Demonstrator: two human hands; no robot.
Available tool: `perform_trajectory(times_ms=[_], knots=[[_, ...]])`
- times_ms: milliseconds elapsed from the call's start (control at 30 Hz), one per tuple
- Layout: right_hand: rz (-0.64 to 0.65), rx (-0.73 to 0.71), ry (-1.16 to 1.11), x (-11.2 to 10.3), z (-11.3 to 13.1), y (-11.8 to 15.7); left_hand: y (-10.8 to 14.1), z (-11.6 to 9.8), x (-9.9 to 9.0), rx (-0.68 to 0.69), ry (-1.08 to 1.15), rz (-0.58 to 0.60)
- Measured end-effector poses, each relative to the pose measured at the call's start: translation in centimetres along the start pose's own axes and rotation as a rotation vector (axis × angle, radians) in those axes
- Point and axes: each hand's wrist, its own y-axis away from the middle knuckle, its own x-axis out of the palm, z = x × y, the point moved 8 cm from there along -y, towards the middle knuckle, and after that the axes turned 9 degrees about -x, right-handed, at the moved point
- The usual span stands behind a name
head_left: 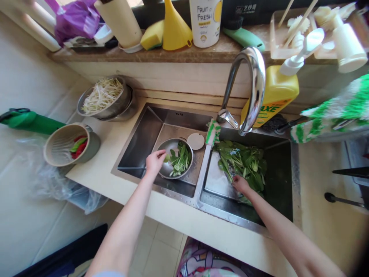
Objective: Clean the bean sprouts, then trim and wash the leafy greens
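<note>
In the left basin a round metal bowl holds leafy greens with pale cut stems. My left hand reaches over the bowl's left rim, thumb and fingers pinched on a small light-green leaf. A larger heap of leafy greens lies in the right basin. At the near edge of that heap, my right hand has its fingers closed on the stems; the fingertips are partly hidden.
A chrome faucet arches over the right basin. A green-white cloth hangs on the divider. Bean sprouts fill a bowl at the back left, near a colander with peppers. A yellow soap bottle stands behind.
</note>
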Motion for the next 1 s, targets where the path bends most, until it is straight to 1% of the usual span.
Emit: perform_trajectory(times_ms=[67,100,133,167,200,267,300,333,400,467,533,600,633,667,700,733,767,800,833,867,900,933,967,1000], knots=[[0.016,0.063,-0.013,0.3,-0.2,0.2,4.4,-0.8,0.4,0.04,0.097,0.084],[0.035,0.085,-0.039,0.5,-0.3,0.4,7.0,-0.9,1.2,0.045,0.117,0.153],[0.054,0.101,-0.07,0.6,-0.2,0.6,9.8,-0.7,2.5,0.027,0.178,0.28],[0.072,0.116,-0.101,0.7,-0.2,0.8,12.8,-0.4,4.0,-0.011,0.249,0.426],[0.088,0.129,-0.132,0.7,-0.1,1.0,15.6,0.2,5.2,-0.062,0.323,0.531],[0.118,0.149,-0.182,0.6,-0.1,1.5,20.6,1.6,7.1,-0.18,0.458,0.673],[0.129,0.155,-0.2,0.5,-0.1,1.7,22.9,2.3,8.0,-0.215,0.478,0.743],[0.137,0.16,-0.212,0.4,-0.1,1.9,24.9,3.0,8.9,-0.223,0.464,0.813],[0.144,0.168,-0.227,0.1,-0.2,2.4,28.2,4.6,10.8,-0.164,0.362,0.938],[0.132,0.168,-0.225,-0.2,-0.4,2.9,30.4,6.5,13.0,-0.074,0.251,0.997],[0.128,0.158,-0.209,-0.4,-0.5,3.4,31.6,8.8,15.4,-0.029,0.187,0.981],[0.141,0.15,-0.181,-0.4,-0.6,3.9,32.3,10.8,17.6,-0.026,0.133,0.914],[0.149,0.148,-0.167,-0.4,-0.5,4.1,32.6,11.4,18.3,-0.029,0.102,0.876],[0.154,0.146,-0.153,-0.4,-0.4,4.4,32.8,11.6,18.8,-0.027,0.079,0.842],[0.152,0.141,-0.142,-0.4,-0.3,4.6,33.1,11.2,18.9,-0.02,0.067,0.827],[0.145,0.131,-0.136,-0.5,-0.1,4.7,33.6,10.4,18.9,-0.005,0.068,0.858],[0.135,0.116,-0.131,-0.7,0.2,4.8,34.3,9.1,19.0,0.007,0.087,0.942],[0.124,0.098,-0.13,-0.8,0.5,4.9,35.0,7.5,19.0,0.003,0.117,1.064],[0.111,0.079,-0.132,-1.0,0.8,4.9,35.7,5.7,19.1,-0.02,0.155,1.235],[0.098,0.059,-0.136,-1.1,1.2,4.8,35.9,3.9,19.2,-0.08,0.203,1.372],[0.085,0.038,-0.142,-1.2,1.5,4.7,35.2,2.2,19.6,-0.161,0.242,1.454],[0.071,0.019,-0.148,-1.3,1.8,4.5,32.9,0.6,20.1,-0.213,0.276,1.373],[0.057,0.001,-0.155,-1.4,2.1,4.3,29.6,-0.8,20.9,-0.202,0.262,1.2],[0.042,-0.013,-0.161,-1.4,2.3,4.0,25.8,-1.8,21.8,-0.176,0.204,0.982]])
